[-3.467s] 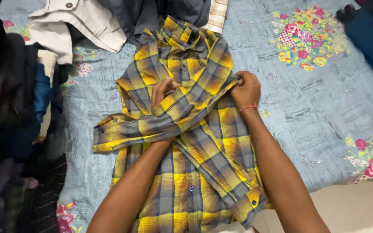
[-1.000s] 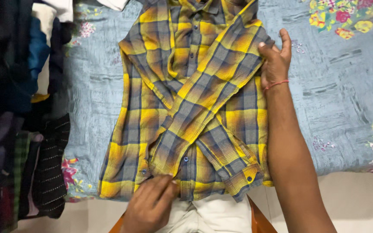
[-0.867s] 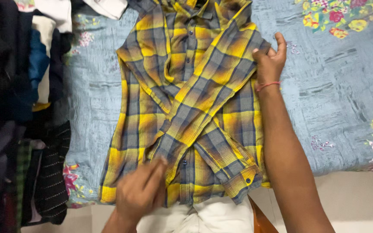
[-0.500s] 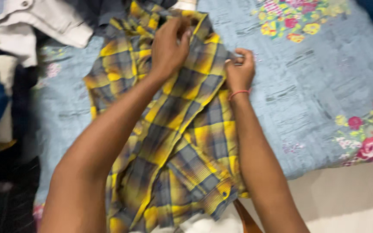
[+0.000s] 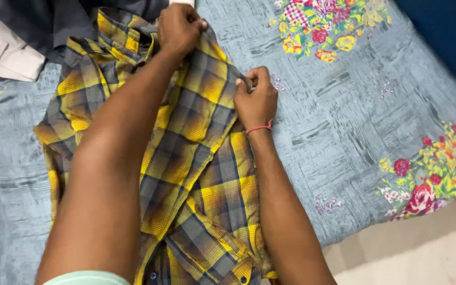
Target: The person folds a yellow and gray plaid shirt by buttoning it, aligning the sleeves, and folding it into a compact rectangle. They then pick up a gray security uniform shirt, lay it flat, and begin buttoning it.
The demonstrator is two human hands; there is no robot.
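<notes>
Yellow-and-grey plaid shirt [image 5: 196, 158] spread on the bed, over a pale blue bedsheet [image 5: 344, 132] printed with flower clusters. Sleeves folded in across the body, one cuff with its button showing at the near edge.

Left hand [image 5: 179, 26] at the far end, by the collar, fingers clenched on a pinch of the cloth there. Right hand [image 5: 256, 97] at the shoulder edge on the right side, thumb and fingers grasping the fold of fabric. Thin red thread round that wrist. Both forearms stretched out over the shirt, the left one hiding much of the left half.

Off to the far left, a beige garment [image 5: 1, 53] and a dark grey garment [image 5: 54, 21], the grey one touching the shirt's collar end. Dark blue cloth [image 5: 444, 37] at the far right corner.

Likely trouble: crossed sleeves sliding out of place if the top is pulled or lifted unevenly, since nothing pins them down. Near hem close to the bed's edge, so apt to slip over it with a tug. Collar end liable to snag the grey garment beside it.
</notes>
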